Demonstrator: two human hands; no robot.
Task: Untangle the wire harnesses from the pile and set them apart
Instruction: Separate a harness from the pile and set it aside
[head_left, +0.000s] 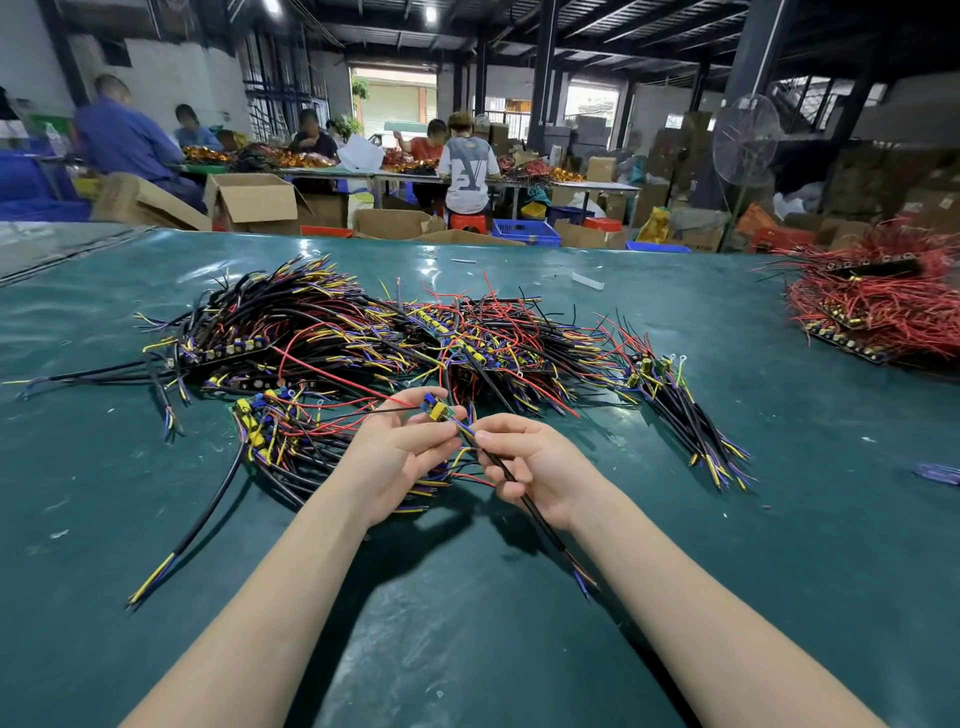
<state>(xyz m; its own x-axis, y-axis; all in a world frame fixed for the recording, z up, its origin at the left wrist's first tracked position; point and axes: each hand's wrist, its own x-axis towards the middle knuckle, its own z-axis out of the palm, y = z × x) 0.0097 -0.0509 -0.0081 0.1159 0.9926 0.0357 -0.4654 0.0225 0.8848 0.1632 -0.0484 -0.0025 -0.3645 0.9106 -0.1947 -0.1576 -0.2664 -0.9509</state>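
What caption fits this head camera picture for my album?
Left hand and right hand hold one wire harness over a green table, near the tangled pile.

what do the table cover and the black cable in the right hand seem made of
Table cover: probably vinyl or rubber sheet, dark green and glossy, judging by glare and wrinkles. Black cable: seemingly matte plastic sheath, flexible; yellow and blue insulated cores emerge at its end.

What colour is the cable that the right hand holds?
The cable in the right hand is black, with blue and yellow cores; head view.
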